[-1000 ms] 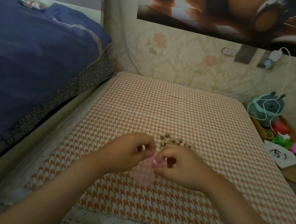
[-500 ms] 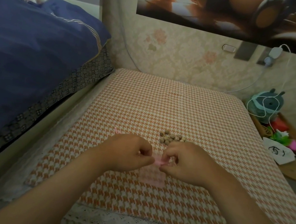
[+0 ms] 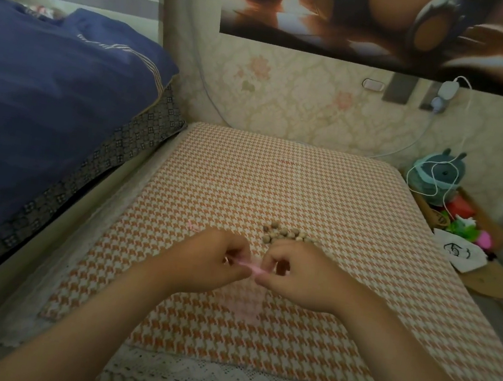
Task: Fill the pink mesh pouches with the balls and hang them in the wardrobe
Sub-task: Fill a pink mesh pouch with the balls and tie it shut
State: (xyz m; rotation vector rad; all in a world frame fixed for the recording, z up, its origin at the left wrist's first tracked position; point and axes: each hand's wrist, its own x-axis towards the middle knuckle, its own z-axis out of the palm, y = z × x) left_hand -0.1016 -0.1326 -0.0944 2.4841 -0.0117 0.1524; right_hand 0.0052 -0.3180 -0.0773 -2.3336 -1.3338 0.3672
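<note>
Left hand, right hand pinching pink mesh pouch mouth, likely spreading it for balls just beyond.

Both bare forearms reach forward, converging; the left hand and right hand are curled, fingertips pinched, nearly touching each other.

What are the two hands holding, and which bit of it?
Both the left hand and right hand pinch the top edge of a pink mesh pouch, which hangs below.
</note>
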